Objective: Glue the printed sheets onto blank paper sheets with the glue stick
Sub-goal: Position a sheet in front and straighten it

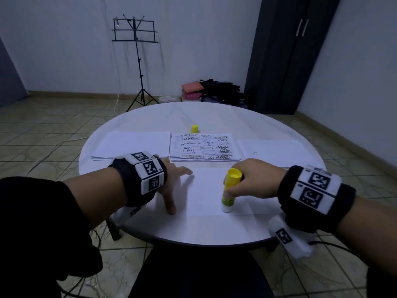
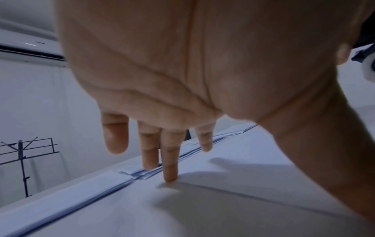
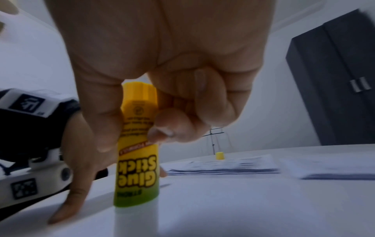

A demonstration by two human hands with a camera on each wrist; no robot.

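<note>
On the blank sheet point(image 1: 206, 190), right hand point(image 1: 251, 179) grips inverted glue stick point(image 1: 229, 190); left hand point(image 1: 171, 181) presses flat, fingers spread.

Yellow-and-green glue stick point(image 1: 230, 190), yellow cap point(image 1: 194, 128), white table point(image 1: 214, 117), black-printed sheets point(image 1: 205, 147).

The round white surface point(image 1: 214, 117) carries three paper stacks in a row across its middle: blank point(image 1: 133, 144), printed point(image 1: 205, 147), blank point(image 1: 275, 152). A yellow cap point(image 1: 194, 128) stands behind them; one sheet point(image 1: 206, 190) lies at the near edge.

Glue stick point(image 3: 136, 160) — glossy plastic, printed label; paper sheet point(image 1: 206, 190) matt, creased. At 12 o'clock a smooth plastic cap point(image 1: 194, 128) — table point(image 1: 150, 224) smooth.
</note>
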